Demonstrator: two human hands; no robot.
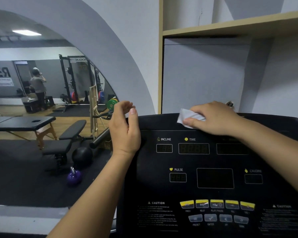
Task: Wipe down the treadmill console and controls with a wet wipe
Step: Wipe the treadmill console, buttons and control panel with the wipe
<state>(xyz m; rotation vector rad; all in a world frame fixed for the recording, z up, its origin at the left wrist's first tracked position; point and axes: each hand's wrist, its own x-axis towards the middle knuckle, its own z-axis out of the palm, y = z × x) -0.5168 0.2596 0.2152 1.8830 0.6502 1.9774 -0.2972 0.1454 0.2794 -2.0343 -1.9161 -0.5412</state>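
You worked the console's [213, 160] top edge.
Your right hand [217, 119] pinched the wet wipe [187, 115] against that edge, likely for pressure; your left hand [126, 129], relaxed and empty, sat at the console's left side.

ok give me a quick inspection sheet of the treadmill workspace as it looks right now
surface: black treadmill console, displays dark, yellow buttons along the bottom
job's things: wet wipe, folded, pressed on the console's top edge
clutter: nothing seen
grippers: right hand holds the wipe between thumb and fingers; left hand loosely curled at the console's left edge, holding nothing
cables: nothing seen
surroundings: arched mirror at left shows a squat rack, bench and purple kettlebell; wooden shelf above
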